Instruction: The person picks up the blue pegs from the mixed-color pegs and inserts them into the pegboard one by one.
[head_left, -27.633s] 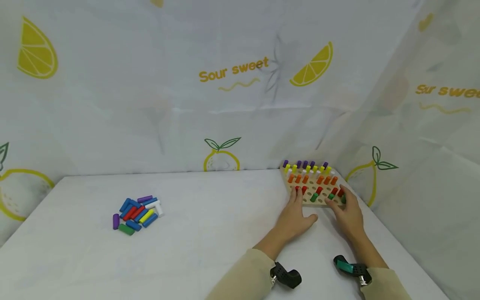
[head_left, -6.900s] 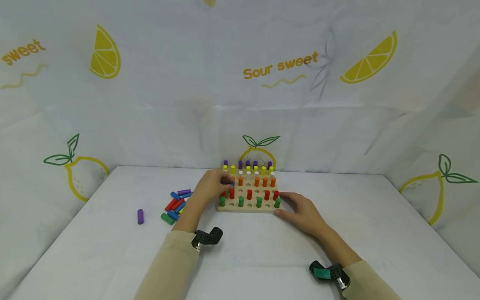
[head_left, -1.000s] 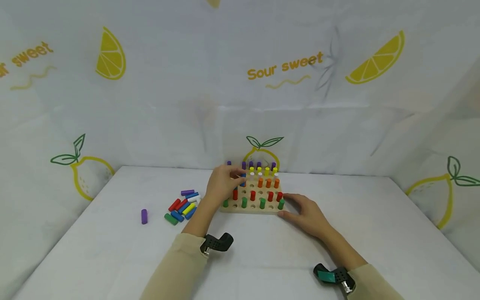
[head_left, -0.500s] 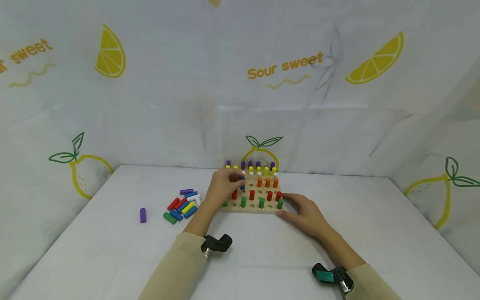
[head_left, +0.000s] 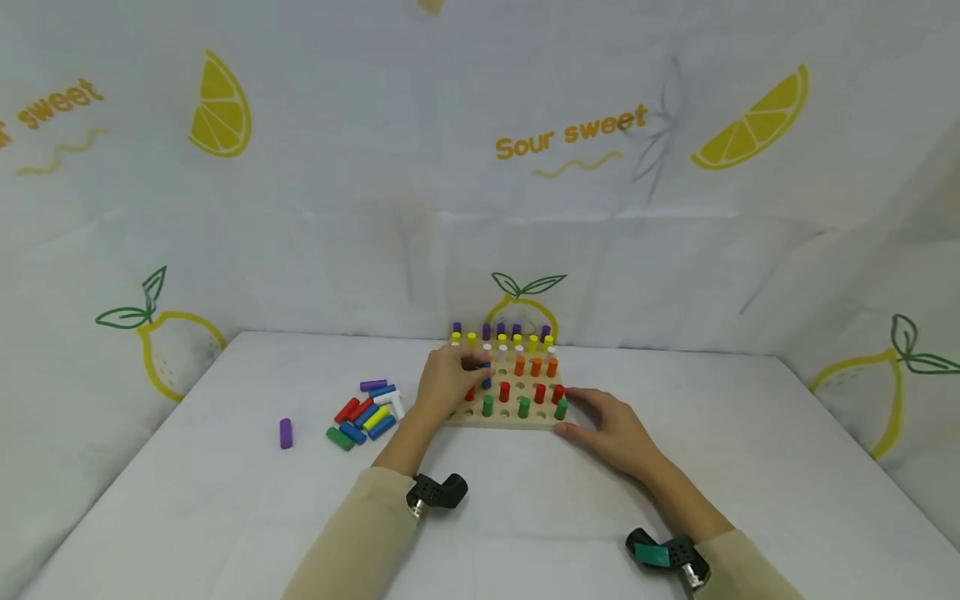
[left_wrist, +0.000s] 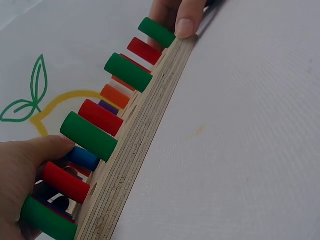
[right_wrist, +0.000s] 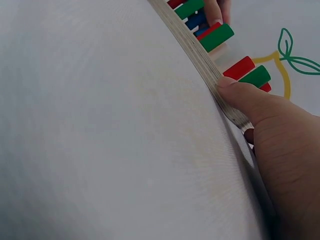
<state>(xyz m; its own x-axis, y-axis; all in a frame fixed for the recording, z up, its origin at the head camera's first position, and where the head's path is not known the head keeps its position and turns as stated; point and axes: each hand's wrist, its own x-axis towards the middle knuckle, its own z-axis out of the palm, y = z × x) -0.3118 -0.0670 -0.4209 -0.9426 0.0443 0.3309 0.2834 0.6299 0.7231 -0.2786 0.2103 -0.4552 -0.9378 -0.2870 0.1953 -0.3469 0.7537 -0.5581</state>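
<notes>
A wooden pegboard point(head_left: 502, 422) with rows of coloured pegs lies at the far middle of the table. My left hand point(head_left: 442, 382) reaches over its left part and pinches an upright blue peg point(head_left: 487, 382) between thumb and fingers. In the left wrist view that blue peg point(left_wrist: 85, 159) is low at the board, behind a green peg point(left_wrist: 90, 136); how deep it sits is hidden. My right hand point(head_left: 617, 432) grips the board's front right corner. Its thumb point(right_wrist: 229, 82) presses the front edge in the right wrist view, and the other fingers are mostly hidden.
Left of the board lies a loose pile of blue, red, white, yellow, purple and green pegs, with a green peg point(head_left: 340, 439) nearest the front. A single purple peg point(head_left: 286, 433) lies farther left. A white printed cloth point(head_left: 420, 217) hangs behind the white table point(head_left: 525, 517).
Over the last second my left hand lowers the blue peg toward the board; my right hand stays put. Long before, the board was at the table's far right, and the loose pile held more blue pegs.
</notes>
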